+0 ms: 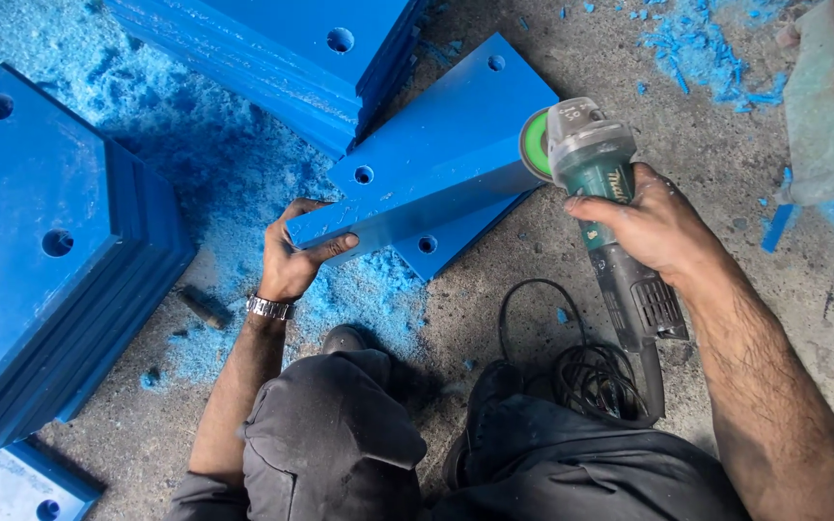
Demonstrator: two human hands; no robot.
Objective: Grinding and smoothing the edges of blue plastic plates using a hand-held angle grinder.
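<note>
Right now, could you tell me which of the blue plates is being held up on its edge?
The middle blue plate: the left hand grips its near corner; the others lie flat in stacks.

The blue plastic plate point(436, 154) is a thick rectangular slab with round holes near its corners, tipped up on one long edge so its broad face slants toward the camera, resting on a second blue plate point(456, 236) lying flat on the dusty concrete. The angle grinder point(610, 217) has a green and grey body and a black cord; its green-centred disc seems to touch the slab's right end
</note>
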